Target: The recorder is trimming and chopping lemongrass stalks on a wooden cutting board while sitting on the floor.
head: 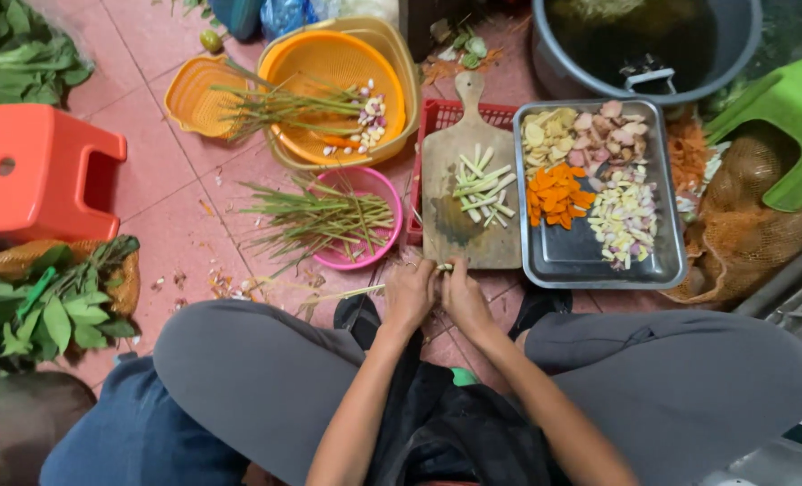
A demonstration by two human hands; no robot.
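Seated cross-legged on a red tile floor, a person brings the left hand and right hand together just below a wooden cutting board, both sets of fingers closed on a thin lemongrass stalk whose pale tip shows between them; a long stem trails left across the tiles. Cut lemongrass pieces lie on the board. Beside it to the right, a metal tray holds sliced carrot, garlic and shallot. To the left, a pink bowl carries lemongrass trimmings, with orange baskets behind. An orange stool, leafy greens and a green stool ring the scene
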